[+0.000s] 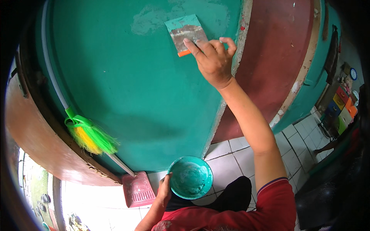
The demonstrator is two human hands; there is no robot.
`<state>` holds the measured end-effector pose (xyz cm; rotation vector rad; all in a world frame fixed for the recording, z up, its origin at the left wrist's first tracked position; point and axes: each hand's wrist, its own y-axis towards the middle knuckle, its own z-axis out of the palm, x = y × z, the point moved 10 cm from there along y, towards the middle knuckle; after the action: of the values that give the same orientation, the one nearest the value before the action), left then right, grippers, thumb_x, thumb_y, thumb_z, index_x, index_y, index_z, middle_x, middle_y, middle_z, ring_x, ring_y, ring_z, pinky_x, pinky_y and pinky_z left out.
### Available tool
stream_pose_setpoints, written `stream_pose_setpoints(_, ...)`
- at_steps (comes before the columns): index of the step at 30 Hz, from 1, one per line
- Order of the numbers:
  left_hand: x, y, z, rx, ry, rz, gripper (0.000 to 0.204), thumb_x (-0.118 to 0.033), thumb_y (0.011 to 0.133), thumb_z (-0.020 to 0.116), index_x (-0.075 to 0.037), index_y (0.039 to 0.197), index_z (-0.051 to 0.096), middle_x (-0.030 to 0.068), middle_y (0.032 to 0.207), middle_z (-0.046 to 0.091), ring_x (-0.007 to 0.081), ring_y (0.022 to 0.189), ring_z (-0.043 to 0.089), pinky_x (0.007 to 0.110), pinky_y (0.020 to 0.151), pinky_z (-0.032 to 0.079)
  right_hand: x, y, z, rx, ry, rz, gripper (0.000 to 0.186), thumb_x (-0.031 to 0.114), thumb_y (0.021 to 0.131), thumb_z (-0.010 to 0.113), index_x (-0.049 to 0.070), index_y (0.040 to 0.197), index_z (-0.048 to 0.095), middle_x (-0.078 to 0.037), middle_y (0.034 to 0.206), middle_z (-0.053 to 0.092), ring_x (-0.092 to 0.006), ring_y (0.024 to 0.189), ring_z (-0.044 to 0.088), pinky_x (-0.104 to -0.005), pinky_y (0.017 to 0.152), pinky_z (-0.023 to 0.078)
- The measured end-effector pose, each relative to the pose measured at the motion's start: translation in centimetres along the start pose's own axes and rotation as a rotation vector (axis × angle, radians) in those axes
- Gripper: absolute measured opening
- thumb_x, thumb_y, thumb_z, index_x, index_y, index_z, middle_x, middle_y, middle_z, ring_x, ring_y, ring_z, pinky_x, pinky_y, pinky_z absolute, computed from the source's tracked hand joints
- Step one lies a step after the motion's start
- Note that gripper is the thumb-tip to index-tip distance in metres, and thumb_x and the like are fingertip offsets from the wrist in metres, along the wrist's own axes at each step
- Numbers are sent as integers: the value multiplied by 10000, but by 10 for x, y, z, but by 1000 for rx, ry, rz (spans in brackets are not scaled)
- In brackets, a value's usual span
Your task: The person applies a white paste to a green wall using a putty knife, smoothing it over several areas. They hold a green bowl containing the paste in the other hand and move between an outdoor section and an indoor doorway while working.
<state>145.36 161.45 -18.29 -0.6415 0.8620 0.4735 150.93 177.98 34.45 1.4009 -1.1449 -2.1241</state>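
Observation:
My right hand (216, 57) is raised against the green wall (135, 88), its fingers closed round a putty knife with an orange handle end. The wide blade of the putty knife (187, 34) lies on or very near the wall, its far edge coated in green paste. Pale smears of paste (150, 20) show on the wall about the blade. Low down, my left hand (165, 188) grips the rim of a round green bowl (178, 169). Wet green paste (194, 179) coats the bowl's inside. The left fingers are partly hidden by the bowl.
A green and yellow broom (90, 134) leans on the wall at left, above a pink dustpan (138, 190) on the white tiled floor (223, 165). A brown-red door (269, 69) stands right of the wall. Coloured drawers (339, 104) are at far right.

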Motion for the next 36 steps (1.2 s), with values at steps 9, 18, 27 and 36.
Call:
stream_pose_setpoints(9,0,-1,-6,-29,-27,-21,609,-374,1000,584,125,1345,534,187,1298,605,238,1202,560,348,1047,421,4,-60,-32,145,3,-63,392,92,804,722,249,1159,771,85,1002,621,-112,889,531,-408,985,347)
stream_pose_setpoints(18,-17,-10,8,-63,-46,-2,589,-364,997,572,146,1292,549,178,1213,636,223,1112,604,332,976,464,-88,-42,-20,11,-200,172,388,109,831,737,272,1183,747,57,948,598,-156,889,551,-440,955,366)
stream_pose_setpoints(27,-14,-10,11,-56,-56,-35,591,-360,1001,576,146,1304,543,186,1239,624,227,1122,592,337,997,451,-25,-105,-39,80,-105,193,434,75,823,743,264,1214,747,43,930,588,-166,895,546,-431,941,378)
stream_pose_setpoints(36,-7,4,21,-5,-80,-22,635,-391,984,605,126,1344,522,202,1303,591,260,1195,565,374,1013,455,-92,-30,-23,35,-178,203,402,95,858,703,241,1233,716,35,914,568,-188,892,544,-455,946,377)
